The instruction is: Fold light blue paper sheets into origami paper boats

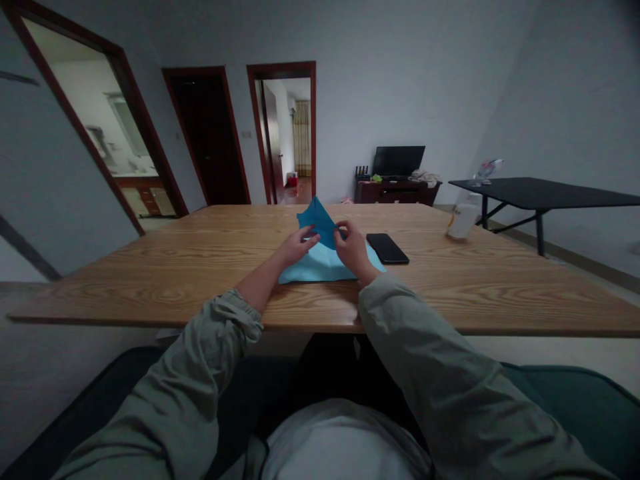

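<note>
The left grip (297,245) and the right grip (354,252) are each pressed together, pinching opposite edges of a thin, two-tone blue folded sheet (320,267), most likely paper, just above a light oak-grained wooden tabletop (150,293). The sheet's pale lower part lies flat beneath both grips and extends toward the person, its long axis running crosswise from left to right. Its darker triangular flap rises between the grips, with the tip pointing away from the person and leaning slightly left. A black rectangular smartphone (387,248) lies just right of the right grip, almost at the sheet's right corner. A translucent white cylindrical bottle (463,220) stands well right of both grips. If either pinch loosens, the raised flap could slip or spring out of line. Uneven pulling could skew the crease, while a sideways drift of the right grip could knock the smartphone or snag the sheet's corner against it.
</note>
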### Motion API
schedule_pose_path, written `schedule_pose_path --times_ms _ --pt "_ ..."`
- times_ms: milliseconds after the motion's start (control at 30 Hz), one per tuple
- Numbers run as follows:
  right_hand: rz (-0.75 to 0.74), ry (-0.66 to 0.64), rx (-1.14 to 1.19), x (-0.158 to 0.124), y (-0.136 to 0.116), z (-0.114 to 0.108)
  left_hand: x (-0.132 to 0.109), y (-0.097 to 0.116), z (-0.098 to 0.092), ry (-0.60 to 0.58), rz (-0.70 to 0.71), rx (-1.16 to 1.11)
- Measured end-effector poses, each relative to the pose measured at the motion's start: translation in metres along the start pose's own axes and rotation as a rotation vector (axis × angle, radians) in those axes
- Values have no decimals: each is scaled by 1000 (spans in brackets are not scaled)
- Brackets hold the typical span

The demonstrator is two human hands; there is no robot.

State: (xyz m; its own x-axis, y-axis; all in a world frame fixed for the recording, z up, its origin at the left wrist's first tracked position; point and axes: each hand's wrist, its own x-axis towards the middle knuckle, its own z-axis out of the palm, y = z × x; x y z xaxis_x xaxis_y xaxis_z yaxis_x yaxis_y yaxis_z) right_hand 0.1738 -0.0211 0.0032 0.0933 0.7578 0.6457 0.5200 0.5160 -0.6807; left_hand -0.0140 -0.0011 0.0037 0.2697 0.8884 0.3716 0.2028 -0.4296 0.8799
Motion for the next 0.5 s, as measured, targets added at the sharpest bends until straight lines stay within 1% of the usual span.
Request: schedule_pose_path --times_ms 33,67,133,200,233,300,333,367,400,433,500 --pt "-39 -52 -11 -3 -6 5 0 4 8 -57 -2 -69" --pt "-85 -99 -12 -6 -11 9 1 7 13 -68 22 -111" --pt "-164 -190 -4 -11 -18 16 2 9 17 5 97 -113" --pt "-216 -278 6 -15 -21 18 4 8 12 110 159 -53" --pt "-224 -318 3 -15 -21 17 5 5 7 137 173 -16" --pt "-219 -372 -27 -14 -20 15 7 -2 -4 134 173 35" --pt "-215 -372 -49 -12 -18 13 8 -6 -10 126 166 50" --pt "-216 -343 -73 -10 -16 11 10 -10 -14 129 153 53" --pt "-222 -287 -93 -6 -13 8 11 -12 -18 139 135 45" --pt "-233 -208 -106 -3 -10 4 12 -14 -22 155 115 26" --pt "-239 -2 -119 6 -2 -4 13 -16 -28 195 80 -24"
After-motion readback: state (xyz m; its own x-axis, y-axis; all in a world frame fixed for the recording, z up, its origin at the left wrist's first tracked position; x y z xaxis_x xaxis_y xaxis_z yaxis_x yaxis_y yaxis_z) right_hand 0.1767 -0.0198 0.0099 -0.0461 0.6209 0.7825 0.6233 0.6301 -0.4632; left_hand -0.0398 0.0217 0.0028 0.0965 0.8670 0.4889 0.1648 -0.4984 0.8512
